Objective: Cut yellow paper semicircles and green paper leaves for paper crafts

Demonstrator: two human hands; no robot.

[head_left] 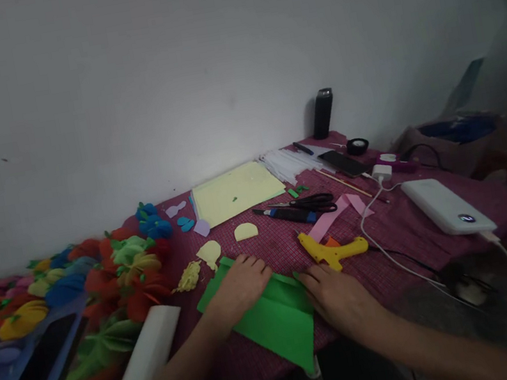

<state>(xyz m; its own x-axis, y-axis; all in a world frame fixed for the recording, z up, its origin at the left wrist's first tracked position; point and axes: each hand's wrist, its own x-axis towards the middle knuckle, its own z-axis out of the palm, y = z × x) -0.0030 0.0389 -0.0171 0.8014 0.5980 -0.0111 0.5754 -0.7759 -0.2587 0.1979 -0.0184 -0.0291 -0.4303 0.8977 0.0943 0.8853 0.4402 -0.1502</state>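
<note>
A sheet of green paper [276, 325] lies at the near edge of the table, its far edge folded over in a strip. My left hand [242, 282] presses on the fold at the left, its fingers bent together over the far edge. At the right end of the fold, my right hand [331, 290] holds the paper with closed fingers; its thumb is mostly hidden. Just beyond my right hand rests a yellow glue gun [334, 250]. Pale yellow paper cutouts [245, 231] and a crumpled yellow piece [189, 276] are near my left hand.
Colourful paper flowers [141, 277] crowd the left side, beside a white roll [142, 371]. Scissors [309, 202], a box cutter [289, 214], pink strips [335, 215] and yellow sheets [237, 193] lie farther back. A power bank [448, 206] with cables stands right; a black bottle [323, 113] is behind.
</note>
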